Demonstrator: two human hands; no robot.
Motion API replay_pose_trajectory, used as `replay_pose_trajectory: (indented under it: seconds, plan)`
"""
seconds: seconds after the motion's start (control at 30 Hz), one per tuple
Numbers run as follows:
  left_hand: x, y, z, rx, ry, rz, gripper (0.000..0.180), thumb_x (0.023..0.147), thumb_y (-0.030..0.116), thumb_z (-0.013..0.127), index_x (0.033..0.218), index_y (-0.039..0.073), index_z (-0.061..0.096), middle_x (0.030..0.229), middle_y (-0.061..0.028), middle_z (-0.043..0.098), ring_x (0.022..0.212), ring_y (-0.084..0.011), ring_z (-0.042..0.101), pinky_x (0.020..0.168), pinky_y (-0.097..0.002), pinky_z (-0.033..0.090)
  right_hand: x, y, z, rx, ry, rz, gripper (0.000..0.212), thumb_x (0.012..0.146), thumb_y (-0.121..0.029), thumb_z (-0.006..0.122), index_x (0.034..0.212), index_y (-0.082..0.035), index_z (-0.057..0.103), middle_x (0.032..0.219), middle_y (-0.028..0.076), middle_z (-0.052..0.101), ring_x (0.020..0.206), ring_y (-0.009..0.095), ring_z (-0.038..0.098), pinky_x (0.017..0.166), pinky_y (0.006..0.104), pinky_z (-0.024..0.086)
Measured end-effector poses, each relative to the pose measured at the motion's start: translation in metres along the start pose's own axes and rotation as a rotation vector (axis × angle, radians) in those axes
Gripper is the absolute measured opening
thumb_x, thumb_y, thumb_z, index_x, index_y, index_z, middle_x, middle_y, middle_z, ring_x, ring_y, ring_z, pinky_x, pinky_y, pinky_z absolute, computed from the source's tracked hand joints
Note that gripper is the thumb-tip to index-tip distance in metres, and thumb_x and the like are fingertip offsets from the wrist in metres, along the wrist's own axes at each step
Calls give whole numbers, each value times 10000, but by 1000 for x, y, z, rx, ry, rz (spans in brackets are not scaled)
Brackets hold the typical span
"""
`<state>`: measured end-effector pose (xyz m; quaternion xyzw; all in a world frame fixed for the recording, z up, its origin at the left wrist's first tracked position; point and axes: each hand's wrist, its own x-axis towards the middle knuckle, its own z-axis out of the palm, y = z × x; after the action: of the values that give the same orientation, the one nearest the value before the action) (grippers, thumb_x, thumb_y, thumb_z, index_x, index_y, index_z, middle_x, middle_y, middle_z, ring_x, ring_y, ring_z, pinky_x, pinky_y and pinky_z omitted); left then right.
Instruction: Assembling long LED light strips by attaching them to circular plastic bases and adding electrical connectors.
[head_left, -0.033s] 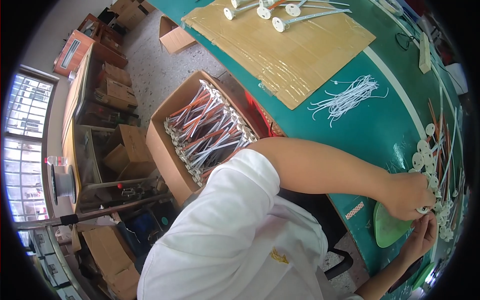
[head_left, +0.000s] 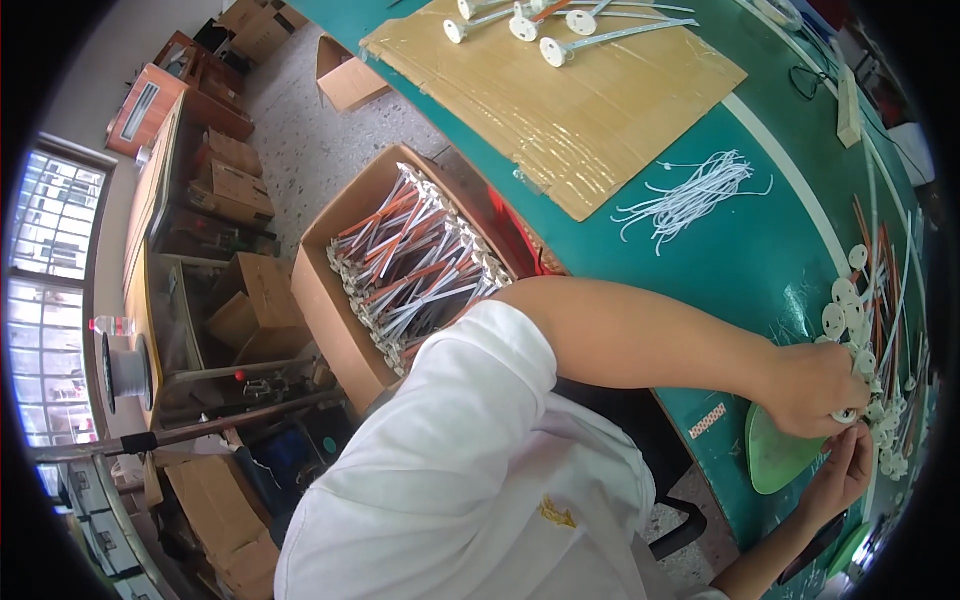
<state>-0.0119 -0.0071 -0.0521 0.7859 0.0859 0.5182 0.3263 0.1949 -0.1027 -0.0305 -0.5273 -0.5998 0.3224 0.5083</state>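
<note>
My left hand point(head_left: 812, 390) reaches across to the right side of the green table, its fingers closed around a small white round piece point(head_left: 846, 415). Just below it, my right hand point(head_left: 843, 472) has its fingertips pinched together against the same piece; whatever lies between them is too small to make out. Beneath both hands sits a green dish-like piece point(head_left: 775, 450). Beside them lies a heap of white discs point(head_left: 845, 292) on orange and white strips point(head_left: 885, 275). My left hand hides part of that heap.
A cardboard box point(head_left: 335, 330) full of similar strip-and-disc parts stands left of the table. On the table are a flat cardboard sheet point(head_left: 580, 110) bearing several such parts, a bundle of white cords point(head_left: 695, 195) and a small perforated strip point(head_left: 707, 421). A black chair armrest point(head_left: 685, 530) is near me.
</note>
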Motion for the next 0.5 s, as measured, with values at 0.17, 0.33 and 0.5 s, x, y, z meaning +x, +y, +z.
replay_pose_trajectory:
  seconds: [0.17, 0.33, 0.5]
  plan:
    - [-2, 9, -18, -17, -110, -94, 412, 909, 312, 552, 1060, -65, 482, 879, -265, 570, 660, -437, 608, 631, -504, 488, -4, -8, 22, -338, 234, -131, 166, 996, -78, 534, 1029, 62, 619, 822, 15, 561, 719, 82, 479, 663, 202, 379]
    - [-1, 4, -12, -92, -121, -57, 394, 934, 235, 504, 1169, -61, 393, 1000, -319, 505, 686, -478, 585, 703, -534, 471, -8, -6, 22, -353, 253, -180, 165, 986, -49, 542, 1065, 72, 619, 876, 46, 601, 737, 91, 504, 681, 212, 408]
    - [4, -13, 9, 165, 112, 100, 304, 853, 111, 588, 1087, -52, 482, 1068, -309, 472, 916, -437, 550, 780, -490, 464, -12, -7, 15, -356, 183, -216, 171, 978, -32, 549, 1087, 76, 623, 913, 61, 622, 772, 98, 538, 712, 215, 440]
